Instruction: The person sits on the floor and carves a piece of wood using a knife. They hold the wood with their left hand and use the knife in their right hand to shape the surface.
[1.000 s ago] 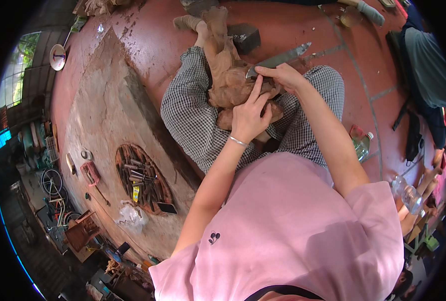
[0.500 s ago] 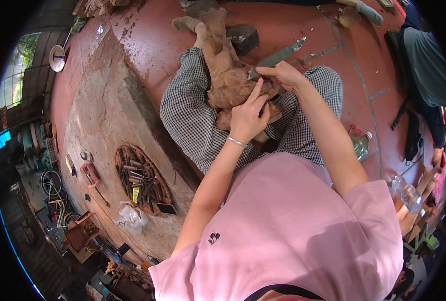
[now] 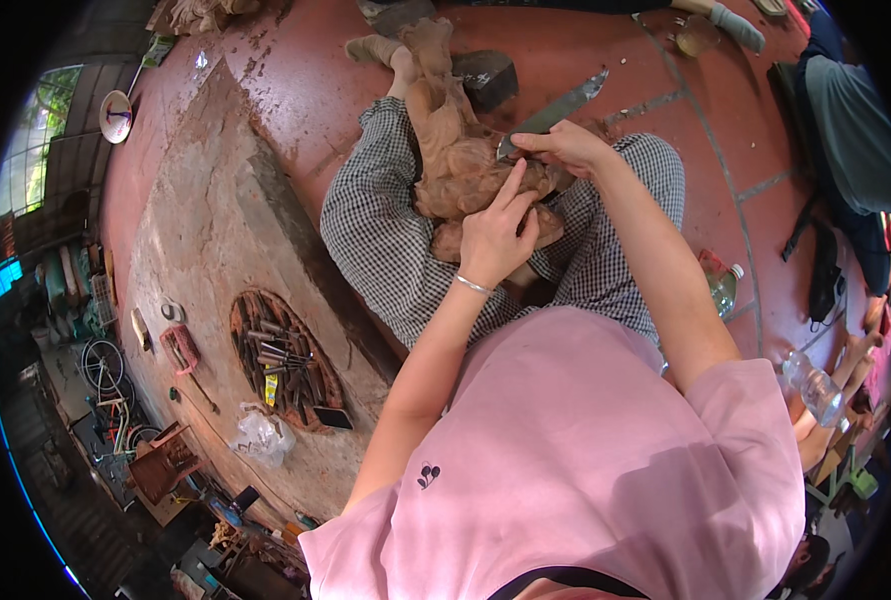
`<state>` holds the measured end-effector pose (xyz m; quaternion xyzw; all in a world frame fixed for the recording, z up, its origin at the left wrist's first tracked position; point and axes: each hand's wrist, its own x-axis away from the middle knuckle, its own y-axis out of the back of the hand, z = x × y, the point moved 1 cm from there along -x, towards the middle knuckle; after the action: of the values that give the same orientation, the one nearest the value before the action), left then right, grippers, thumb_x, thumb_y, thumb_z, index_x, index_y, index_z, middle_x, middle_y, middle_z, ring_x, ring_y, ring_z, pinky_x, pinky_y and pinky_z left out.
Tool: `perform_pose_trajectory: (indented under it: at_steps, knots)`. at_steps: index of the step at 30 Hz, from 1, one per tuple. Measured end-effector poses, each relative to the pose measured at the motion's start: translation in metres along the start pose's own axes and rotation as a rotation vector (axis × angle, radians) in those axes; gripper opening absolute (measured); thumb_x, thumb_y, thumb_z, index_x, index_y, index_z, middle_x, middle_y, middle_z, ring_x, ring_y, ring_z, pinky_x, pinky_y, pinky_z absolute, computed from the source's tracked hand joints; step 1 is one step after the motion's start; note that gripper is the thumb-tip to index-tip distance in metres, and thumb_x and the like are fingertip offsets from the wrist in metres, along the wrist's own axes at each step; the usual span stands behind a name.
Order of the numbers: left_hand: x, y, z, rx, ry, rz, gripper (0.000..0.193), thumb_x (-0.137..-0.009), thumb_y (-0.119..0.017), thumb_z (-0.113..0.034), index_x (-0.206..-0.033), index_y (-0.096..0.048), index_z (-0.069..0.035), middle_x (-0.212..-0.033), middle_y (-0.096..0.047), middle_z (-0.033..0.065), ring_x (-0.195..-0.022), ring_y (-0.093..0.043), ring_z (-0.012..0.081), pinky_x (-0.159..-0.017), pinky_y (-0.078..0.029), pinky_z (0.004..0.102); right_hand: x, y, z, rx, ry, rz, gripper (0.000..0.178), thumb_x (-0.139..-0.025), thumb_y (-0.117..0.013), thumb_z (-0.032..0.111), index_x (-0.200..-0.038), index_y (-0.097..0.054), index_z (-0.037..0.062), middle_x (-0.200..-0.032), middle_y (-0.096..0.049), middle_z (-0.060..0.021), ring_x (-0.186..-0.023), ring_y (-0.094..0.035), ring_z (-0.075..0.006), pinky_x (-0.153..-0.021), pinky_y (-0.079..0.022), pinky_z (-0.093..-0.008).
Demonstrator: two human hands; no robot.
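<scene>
A brown carved wooden figure lies between my bent legs, its narrower end pointing away from me. My left hand rests on its near end, fingers stretched and parted, with the index fingertip close to the lower end of a knife. That knife has a long grey blade tapering to a point up and to the right. My right hand is closed on its lower part, the thumb lying along it. Whether the blade's edge touches the wood I cannot tell.
Left of me a big stone slab bears a recess full of carving tools, a phone, a plastic bag and a brush. A dark block stands beyond the carving. Bottles and another person are at right.
My right hand and the knife have shifted very slightly, the tip a little lower and to the left. My left hand stays on the carving.
</scene>
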<state>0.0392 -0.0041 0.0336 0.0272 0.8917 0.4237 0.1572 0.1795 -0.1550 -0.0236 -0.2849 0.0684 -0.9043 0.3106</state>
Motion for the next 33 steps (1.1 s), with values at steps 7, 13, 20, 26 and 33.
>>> perform_pose_trajectory:
  at_steps: [7, 13, 20, 26, 33]
  knots:
    - [-0.003, 0.003, -0.004, 0.017, 0.043, 0.043, 0.020, -0.080, -0.066, -0.012, -0.098, -0.070, -0.004, -0.143, -0.055, 0.0103, -0.068, -0.070, 0.0272, -0.062, -0.058, 0.0353, -0.012, 0.009, -0.005, 0.093, -0.047, 0.005, 0.041, -0.084, -0.080, 0.037, -0.109, -0.071, 0.0057, -0.106, -0.071, -0.0053, -0.102, -0.063, -0.0159, -0.087, -0.047, -0.0303]
    - [0.000, 0.000, -0.002, 0.002, -0.005, -0.012, 0.021, -0.080, -0.066, -0.012, -0.099, -0.070, -0.004, -0.142, -0.056, 0.0100, -0.068, -0.070, 0.0270, -0.062, -0.058, 0.0354, 0.000, -0.001, 0.008, 0.080, -0.038, -0.018, 0.039, -0.086, -0.078, 0.034, -0.111, -0.071, 0.0050, -0.107, -0.071, -0.0058, -0.100, -0.064, -0.0162, -0.084, -0.049, -0.0289]
    - [-0.003, 0.003, -0.005, 0.016, 0.053, 0.041, 0.019, -0.080, -0.067, -0.012, -0.097, -0.071, -0.005, -0.142, -0.056, 0.0098, -0.070, -0.071, 0.0266, -0.063, -0.058, 0.0359, -0.003, 0.008, 0.001, 0.084, -0.026, -0.008, 0.036, -0.086, -0.079, 0.033, -0.106, -0.073, 0.0047, -0.101, -0.071, -0.0041, -0.093, -0.063, -0.0126, -0.078, -0.049, -0.0277]
    - [-0.002, 0.001, -0.003, 0.031, 0.051, 0.025, 0.020, -0.080, -0.067, -0.012, -0.098, -0.070, -0.005, -0.141, -0.057, 0.0092, -0.068, -0.070, 0.0263, -0.063, -0.058, 0.0357, -0.006, 0.010, -0.011, 0.099, -0.015, -0.026, 0.033, -0.089, -0.076, 0.028, -0.108, -0.072, 0.0024, -0.102, -0.071, -0.0054, -0.091, -0.065, -0.0136, -0.079, -0.051, -0.0284]
    - [0.001, 0.003, 0.000, 0.055, 0.042, -0.022, 0.017, -0.080, -0.067, -0.012, -0.096, -0.070, -0.005, -0.135, -0.061, 0.0085, -0.067, -0.070, 0.0260, -0.060, -0.058, 0.0348, 0.016, -0.018, -0.008, -0.134, 0.173, -0.184, 0.023, -0.095, -0.067, 0.021, -0.105, -0.067, 0.0007, -0.102, -0.070, -0.0060, -0.098, -0.066, -0.0169, -0.088, -0.052, -0.0324]
